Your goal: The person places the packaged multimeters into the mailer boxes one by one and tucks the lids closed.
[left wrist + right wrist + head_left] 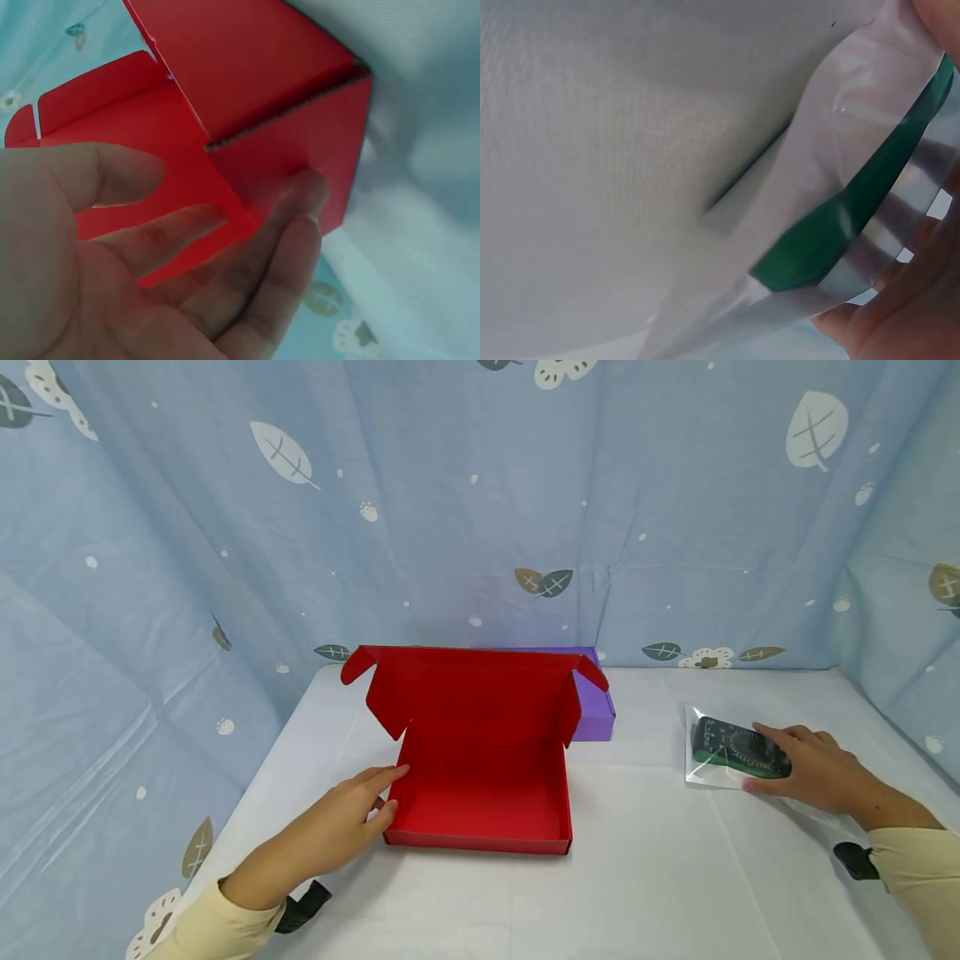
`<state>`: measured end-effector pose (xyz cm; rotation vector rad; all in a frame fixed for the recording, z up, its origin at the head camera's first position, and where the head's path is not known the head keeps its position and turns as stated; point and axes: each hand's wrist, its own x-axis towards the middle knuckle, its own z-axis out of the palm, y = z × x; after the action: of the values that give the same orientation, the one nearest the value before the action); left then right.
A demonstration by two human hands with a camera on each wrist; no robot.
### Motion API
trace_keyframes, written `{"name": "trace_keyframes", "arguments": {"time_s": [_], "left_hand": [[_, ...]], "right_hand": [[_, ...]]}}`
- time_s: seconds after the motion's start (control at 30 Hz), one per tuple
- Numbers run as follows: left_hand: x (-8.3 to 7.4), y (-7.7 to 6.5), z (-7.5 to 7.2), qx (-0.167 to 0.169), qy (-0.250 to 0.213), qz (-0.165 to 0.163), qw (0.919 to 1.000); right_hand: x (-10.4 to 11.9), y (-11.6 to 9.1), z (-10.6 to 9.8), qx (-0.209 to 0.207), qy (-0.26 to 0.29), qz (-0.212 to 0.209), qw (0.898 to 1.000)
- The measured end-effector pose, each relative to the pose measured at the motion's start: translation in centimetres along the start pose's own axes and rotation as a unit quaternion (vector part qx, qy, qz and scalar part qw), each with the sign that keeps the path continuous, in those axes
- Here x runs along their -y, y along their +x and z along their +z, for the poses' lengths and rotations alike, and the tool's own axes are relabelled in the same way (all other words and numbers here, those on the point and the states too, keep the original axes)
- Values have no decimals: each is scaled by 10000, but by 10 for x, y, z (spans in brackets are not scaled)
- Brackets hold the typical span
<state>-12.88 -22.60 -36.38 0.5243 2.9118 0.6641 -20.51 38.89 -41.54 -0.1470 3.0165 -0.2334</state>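
Note:
An open red cardboard box point(480, 785) stands on the white table with its lid raised at the back and nothing inside. My left hand point(341, 822) is at its left side wall, fingers loosely extended. In the left wrist view, fingertips point(306, 193) touch the outside of a box wall point(300, 142), while the thumb stays apart. Off to the right, my right hand point(825, 772) grips a multimeter point(735, 747) in a clear plastic bag point(701, 771). The multimeter has a dark face and a green casing point(810, 247), seen through the bag in the right wrist view.
Behind the red box's lid sits a purple box point(596, 710), partly hidden. A white cloth covers the table point(637, 860). Blue curtains point(465, 510) with leaf prints hang at the back and both sides.

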Motion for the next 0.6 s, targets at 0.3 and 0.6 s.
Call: {"name": "trace_keyframes", "arguments": {"time_s": [0.3, 0.6], "left_hand": [[-12, 9, 7, 189, -21, 554, 9983], [-21, 16, 18, 287, 18, 705, 9971]], "right_hand": [[4, -4, -1, -42, -105, 88, 9999], [8, -7, -1, -65, 14, 248, 9997]]}}
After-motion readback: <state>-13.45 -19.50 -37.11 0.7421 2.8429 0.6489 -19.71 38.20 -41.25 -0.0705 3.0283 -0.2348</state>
